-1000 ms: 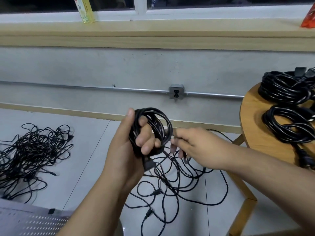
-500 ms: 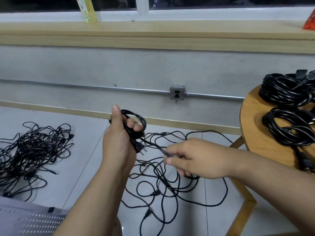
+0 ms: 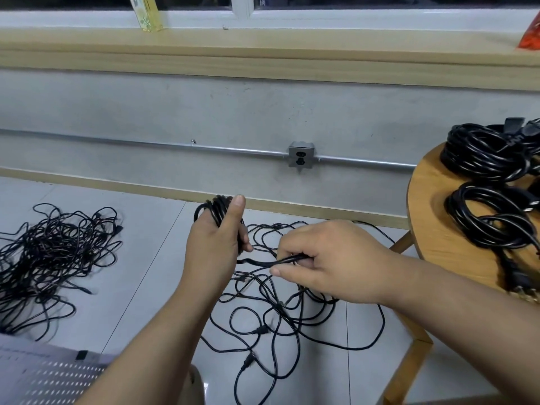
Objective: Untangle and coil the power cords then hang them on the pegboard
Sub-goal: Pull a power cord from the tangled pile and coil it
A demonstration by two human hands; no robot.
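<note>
Pale grey floor tiles, glossy, below a grey plastered wall with wooden skirting and a wooden window sill. Yellow bottle on the sill at left. Metal conduit along the wall, wall socket mounted on it.

Open tile between the tangled heap at far left and the loose cords at centre. Less room to the right, bounded by the round wooden table and its slanting leg.

White pegboard low in the bottom left corner, partly cut off.

Left hand held up, fingers wrapped round a small cord coil, thumb upward. Right hand just beside, pinching the free strand leading from that coil. Hands near, not touching.

Thick black coiled cords on the table top, well apart from both hands. Red packet at the sill's right end.
</note>
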